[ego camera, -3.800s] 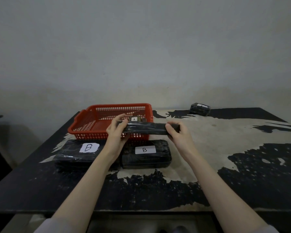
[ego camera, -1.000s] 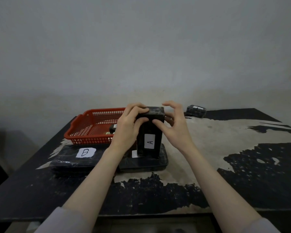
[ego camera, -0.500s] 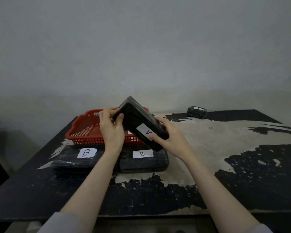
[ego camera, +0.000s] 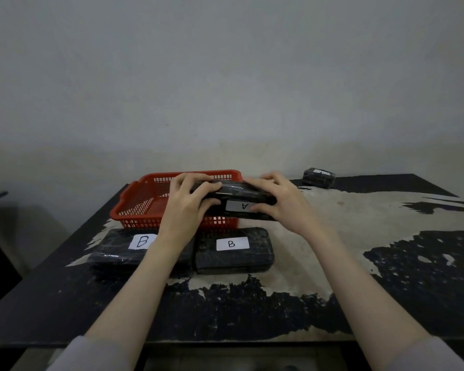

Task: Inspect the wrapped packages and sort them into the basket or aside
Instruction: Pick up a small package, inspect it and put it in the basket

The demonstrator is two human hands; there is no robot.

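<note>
fingers: both sets curl round the ends of 1 black film-wrapped rectangular package with a white "a" label (ego camera: 239, 203); the left hand (ego camera: 189, 204) clasps its left end with the thumb on the near face, and the right hand (ego camera: 280, 203) clasps its right end with the thumb just under the label.
held package: lifted clear of the table, lying level and lengthwise, label facing the camera, over the right front part of the red perforated plastic basket (ego camera: 134, 207).
basket: sits at the back left of the worn black-and-pale table (ego camera: 359, 223); what lies inside is hidden behind the hands.
waiting packages: 2 black wrapped packages lie side by side just in front of the basket, the left "b" package (ego camera: 113, 250) partly under the left forearm and the right "b" package (ego camera: 233, 250) in plain view.
far package: 1 small black wrapped package (ego camera: 319, 178) rests well apart at the back right.
step in hand: likely the last look before sorting.
doing it well: keep both ends supported, turn the package slowly so each face shows, check the film for tears, then lower it flat rather than drop it.
</note>
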